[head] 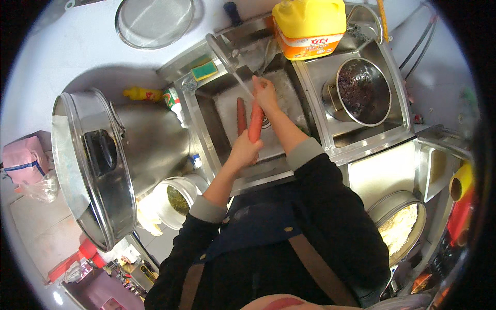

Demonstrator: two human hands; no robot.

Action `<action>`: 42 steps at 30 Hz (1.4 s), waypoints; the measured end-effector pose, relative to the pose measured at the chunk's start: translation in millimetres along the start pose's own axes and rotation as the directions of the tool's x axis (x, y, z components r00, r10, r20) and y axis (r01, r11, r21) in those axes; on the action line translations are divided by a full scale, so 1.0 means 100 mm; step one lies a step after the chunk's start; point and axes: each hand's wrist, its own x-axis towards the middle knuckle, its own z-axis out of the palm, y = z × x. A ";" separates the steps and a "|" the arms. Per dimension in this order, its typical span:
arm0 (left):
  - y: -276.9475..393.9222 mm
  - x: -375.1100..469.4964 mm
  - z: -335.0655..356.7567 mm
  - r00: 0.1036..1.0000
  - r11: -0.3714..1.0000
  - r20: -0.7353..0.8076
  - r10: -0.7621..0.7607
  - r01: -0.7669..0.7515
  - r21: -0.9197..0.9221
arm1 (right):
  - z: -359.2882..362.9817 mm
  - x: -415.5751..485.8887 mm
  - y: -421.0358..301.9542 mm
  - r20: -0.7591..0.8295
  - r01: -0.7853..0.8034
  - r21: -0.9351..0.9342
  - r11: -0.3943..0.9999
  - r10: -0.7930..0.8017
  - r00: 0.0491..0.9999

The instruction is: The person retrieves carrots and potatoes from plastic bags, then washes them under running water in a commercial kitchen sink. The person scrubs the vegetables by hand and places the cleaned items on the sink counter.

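My left hand [244, 150] is closed around the lower end of a large orange carrot [256, 123] above the left basin of a stainless steel sink [271, 182]. At the carrot's upper end, under the stream from the metal faucet [221, 52], is my right hand [265, 94], its fingers curled against the carrot. Whether it also holds something small cannot be seen. A second carrot [241, 116] lies on the basin floor, left of the held one. Part of the drain shows behind the held carrot.
A green and yellow sponge [204, 71] rests on the sink's back left ledge. A yellow detergent jug [310, 29] stands behind the divider. The right basin holds a metal pot [363, 92] with dark contents. Left are a large steel vessel [124, 155] and a white bucket [161, 205].
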 end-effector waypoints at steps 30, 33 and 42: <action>-0.39 -0.28 -0.17 0.825 0.431 0.555 0.103 0.466 -0.773 | -0.06 0.23 0.43 0.563 -0.545 0.824 0.152 -0.122 0.817; -0.38 -0.31 -0.18 0.779 0.262 0.583 0.233 0.527 -0.809 | -0.07 0.15 0.37 0.608 -0.644 0.764 -0.034 -0.294 0.737; -0.21 -0.16 -0.21 0.985 0.961 0.153 -0.085 0.121 -0.247 | 0.01 -0.12 0.33 0.219 -0.215 0.766 0.605 0.069 0.973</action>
